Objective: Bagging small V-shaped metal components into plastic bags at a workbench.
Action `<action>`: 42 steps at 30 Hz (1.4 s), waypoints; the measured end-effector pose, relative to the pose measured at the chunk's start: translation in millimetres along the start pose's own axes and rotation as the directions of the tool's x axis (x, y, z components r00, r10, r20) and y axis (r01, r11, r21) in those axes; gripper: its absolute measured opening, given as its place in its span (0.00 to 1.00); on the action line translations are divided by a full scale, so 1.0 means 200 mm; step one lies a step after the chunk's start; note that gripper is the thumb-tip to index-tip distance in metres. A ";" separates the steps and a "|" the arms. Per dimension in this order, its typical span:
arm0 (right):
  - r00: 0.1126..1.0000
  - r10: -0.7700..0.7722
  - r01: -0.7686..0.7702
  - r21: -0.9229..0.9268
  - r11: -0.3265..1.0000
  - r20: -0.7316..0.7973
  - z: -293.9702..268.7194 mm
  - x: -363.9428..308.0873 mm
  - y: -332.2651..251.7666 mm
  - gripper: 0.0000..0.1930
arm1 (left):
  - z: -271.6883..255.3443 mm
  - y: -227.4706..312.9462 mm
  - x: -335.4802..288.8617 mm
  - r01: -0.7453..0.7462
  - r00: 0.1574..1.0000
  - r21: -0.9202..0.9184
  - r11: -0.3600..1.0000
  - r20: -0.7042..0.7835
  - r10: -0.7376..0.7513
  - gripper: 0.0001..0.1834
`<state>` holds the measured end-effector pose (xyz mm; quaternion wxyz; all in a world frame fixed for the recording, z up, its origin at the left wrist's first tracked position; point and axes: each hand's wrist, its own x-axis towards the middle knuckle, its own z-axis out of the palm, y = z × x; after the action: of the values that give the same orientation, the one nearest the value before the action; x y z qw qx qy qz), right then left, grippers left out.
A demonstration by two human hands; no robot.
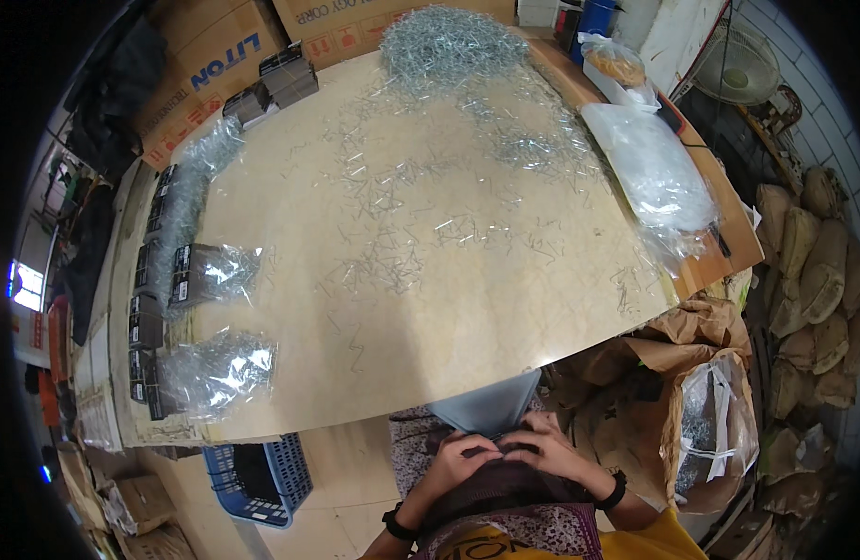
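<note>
My left hand (466, 458) and my right hand (540, 445) meet over my lap, just below the table's near edge. Both sets of fingers are drawn together in a pinch, nearly touching. Whatever lies between the fingertips is too small to make out. Just beyond them a blue-grey plastic tray (487, 405) rests on my lap, its far end close to the table edge. Thin silvery metal pins (374, 266) are strewn over the wooden tabletop (486, 317) ahead. A large heap of the same pins (453, 45) stands at the far side.
Filled clear bags (229, 373) and small dark packs (142, 322) line the left edge. Flat plastic bags (649, 168) lie at the right. A blue basket (262, 481) stands below left, a lined paper sack (668, 439) below right. Cartons (211, 79) and a fan (736, 65) are farther back.
</note>
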<state>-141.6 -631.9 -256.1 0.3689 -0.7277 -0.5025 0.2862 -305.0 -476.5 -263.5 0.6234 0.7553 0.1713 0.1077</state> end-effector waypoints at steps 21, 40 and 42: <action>0.803 -0.356 0.327 -0.146 0.934 -0.479 -0.52 0.43 -0.26 0.09 | -0.48 0.54 0.16 0.076 0.954 0.118 0.990 -0.299 -0.037 0.14; 0.570 -0.279 -0.484 -0.590 0.646 -0.773 -1.39 0.76 0.44 0.16 | -1.58 0.34 0.49 0.678 0.532 0.639 0.364 -0.768 0.358 0.31; 0.580 -0.291 -0.501 -0.614 0.610 -0.761 -1.42 0.73 0.43 0.14 | -1.45 0.42 0.44 0.490 0.644 0.747 0.449 -0.657 0.391 0.32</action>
<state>175.0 -584.5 -173.4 0.1763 -0.8881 -0.2974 -0.3028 -323.3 -192.7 -127.3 -0.0028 0.8345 0.4706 0.2865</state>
